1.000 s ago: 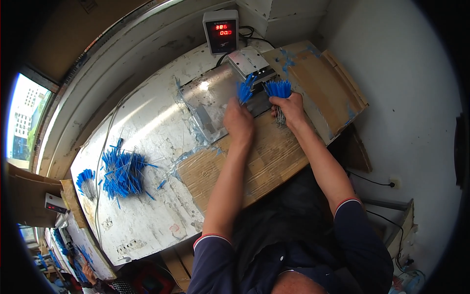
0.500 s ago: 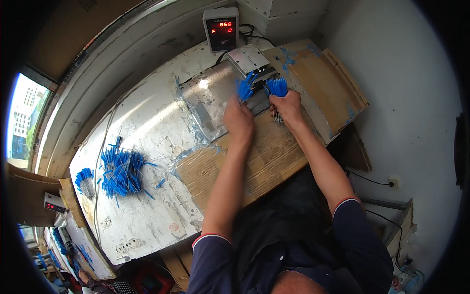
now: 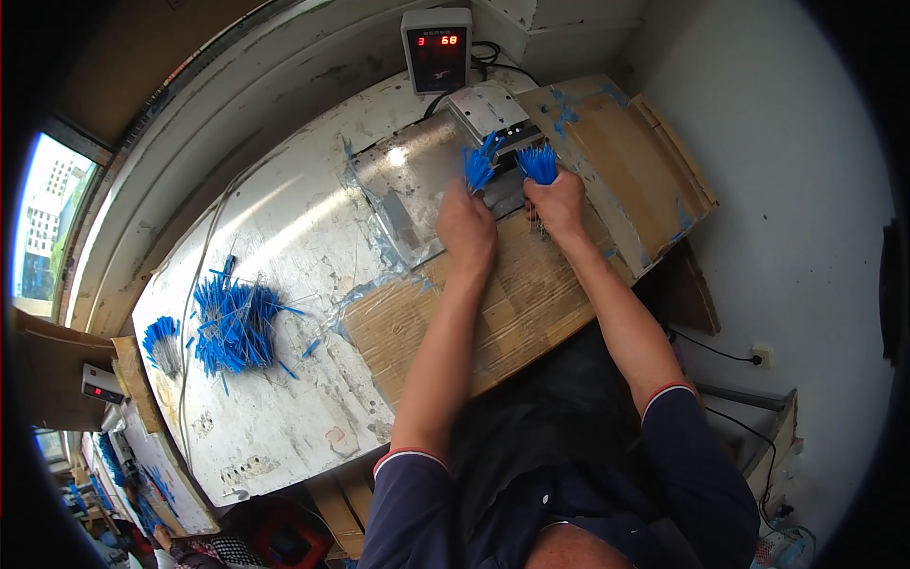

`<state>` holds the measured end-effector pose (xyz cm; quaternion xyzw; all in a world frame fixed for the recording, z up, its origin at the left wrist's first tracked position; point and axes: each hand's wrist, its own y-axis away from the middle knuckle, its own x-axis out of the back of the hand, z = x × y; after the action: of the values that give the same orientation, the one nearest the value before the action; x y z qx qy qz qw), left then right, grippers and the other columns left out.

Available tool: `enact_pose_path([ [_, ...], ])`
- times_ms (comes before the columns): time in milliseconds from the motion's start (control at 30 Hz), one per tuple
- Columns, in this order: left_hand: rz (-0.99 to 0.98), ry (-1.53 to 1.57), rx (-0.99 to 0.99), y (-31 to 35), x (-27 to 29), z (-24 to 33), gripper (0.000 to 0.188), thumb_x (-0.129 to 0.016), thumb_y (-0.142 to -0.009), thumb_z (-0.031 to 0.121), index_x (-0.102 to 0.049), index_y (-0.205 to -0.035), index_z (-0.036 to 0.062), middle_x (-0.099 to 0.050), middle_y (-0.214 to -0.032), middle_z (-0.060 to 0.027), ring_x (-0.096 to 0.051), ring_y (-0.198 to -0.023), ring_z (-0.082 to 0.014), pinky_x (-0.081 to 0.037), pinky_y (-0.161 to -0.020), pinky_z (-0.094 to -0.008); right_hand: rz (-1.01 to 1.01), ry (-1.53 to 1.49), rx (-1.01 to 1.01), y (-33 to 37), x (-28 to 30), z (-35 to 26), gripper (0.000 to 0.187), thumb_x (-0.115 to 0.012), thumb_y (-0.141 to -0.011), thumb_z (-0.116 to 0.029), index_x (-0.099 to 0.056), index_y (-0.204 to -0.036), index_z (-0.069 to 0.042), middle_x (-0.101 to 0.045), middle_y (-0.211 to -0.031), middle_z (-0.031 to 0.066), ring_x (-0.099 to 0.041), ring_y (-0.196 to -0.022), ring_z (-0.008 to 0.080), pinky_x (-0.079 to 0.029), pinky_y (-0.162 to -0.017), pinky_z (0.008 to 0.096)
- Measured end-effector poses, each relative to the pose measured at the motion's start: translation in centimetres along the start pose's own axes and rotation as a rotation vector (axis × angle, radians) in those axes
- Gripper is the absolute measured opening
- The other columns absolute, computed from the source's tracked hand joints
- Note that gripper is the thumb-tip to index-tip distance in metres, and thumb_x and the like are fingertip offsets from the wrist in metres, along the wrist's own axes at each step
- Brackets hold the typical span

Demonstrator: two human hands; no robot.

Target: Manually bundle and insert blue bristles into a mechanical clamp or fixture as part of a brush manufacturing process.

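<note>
My left hand is closed around a loose bunch of blue-headed wires, their blue ends pointing up and away from me. Just to its right, my right hand grips a second, tighter bunch of blue-headed wires, with thin metal strands hanging below the fist. Both bunches are in front of a small grey metal device, over the near edge of its dark front. The two hands are apart. Further left on the white table lies a tangled heap of blue-headed wires, and beside it a small fanned bundle.
A display box with red digits stands behind the device. Flattened cardboard covers the near table edge; more cardboard lies at right. A metal plate is taped down. A co-worker's hand shows at a lower-left table.
The red digits on the display have changed. My left hand has shifted slightly with its bunch, and the right hand stays nearly in place. The whole view has moved a little.
</note>
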<state>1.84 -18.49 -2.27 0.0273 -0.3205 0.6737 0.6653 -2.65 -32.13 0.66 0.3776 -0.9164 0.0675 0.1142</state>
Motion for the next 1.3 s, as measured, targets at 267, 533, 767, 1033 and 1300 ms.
enact_pose_path([
  [267, 0.021, -0.033, -0.012, -0.1, 0.3, 0.6, 0.022, -0.060, -0.088, 0.002, -0.062, -0.110, 0.0023, -0.068, -0.096, -0.0213, -0.066, -0.089, -0.0411, -0.050, -0.077, -0.0490, -0.024, -0.071, -0.091, -0.4, 0.0, -0.3, 0.007, -0.067, -0.080, -0.006, -0.065, -0.076, 0.000, -0.062, -0.060, 0.0066, -0.062, -0.048, 0.0146, -0.051, -0.044, 0.0316],
  [533, 0.133, 0.009, -0.134, -0.1, 0.2, 0.5, 0.027, -0.061, -0.086, 0.000, -0.062, -0.112, 0.0015, -0.066, -0.102, -0.0199, -0.063, -0.098, -0.0395, -0.048, -0.086, -0.0481, -0.038, -0.260, -0.242, 0.0, 0.3, -1.5, 0.007, -0.074, -0.079, -0.003, -0.068, -0.081, 0.001, -0.067, -0.070, 0.0092, -0.064, -0.055, 0.0156, -0.054, -0.045, 0.0295],
  [767, -0.052, -0.131, -0.131, 0.0, 0.0, 0.7, 0.028, -0.058, -0.083, 0.000, -0.062, -0.111, 0.0019, -0.067, -0.100, -0.0188, -0.063, -0.095, -0.0393, -0.049, -0.084, -0.0494, -0.053, -0.411, -0.259, 0.7, 1.0, -1.0, 0.007, -0.076, -0.083, -0.004, -0.069, -0.083, 0.000, -0.066, -0.068, 0.0079, -0.062, -0.050, 0.0147, -0.053, -0.044, 0.0279],
  [1033, -0.114, -0.172, -0.139, 0.0, 0.1, 1.1, 0.023, -0.057, -0.084, 0.002, -0.064, -0.107, 0.0018, -0.068, -0.094, -0.0174, -0.065, -0.089, -0.0380, -0.050, -0.081, -0.0491, -0.098, -0.420, -0.216, 1.0, 2.0, -0.2, 0.010, -0.076, -0.084, -0.004, -0.069, -0.089, 0.001, -0.067, -0.073, 0.0067, -0.063, -0.056, 0.0136, -0.053, -0.046, 0.0264],
  [1300, -0.178, -0.303, -0.228, -0.1, 0.2, 1.4, 0.022, -0.059, -0.082, 0.003, -0.066, -0.104, 0.0022, -0.067, -0.095, -0.0166, -0.065, -0.088, -0.0382, -0.051, -0.078, -0.0474, -0.105, -0.467, -0.160, 1.5, 2.4, 0.8, 0.014, -0.076, -0.083, -0.004, -0.066, -0.093, 0.000, -0.066, -0.075, 0.0058, -0.064, -0.059, 0.0127, -0.054, -0.049, 0.0259],
])
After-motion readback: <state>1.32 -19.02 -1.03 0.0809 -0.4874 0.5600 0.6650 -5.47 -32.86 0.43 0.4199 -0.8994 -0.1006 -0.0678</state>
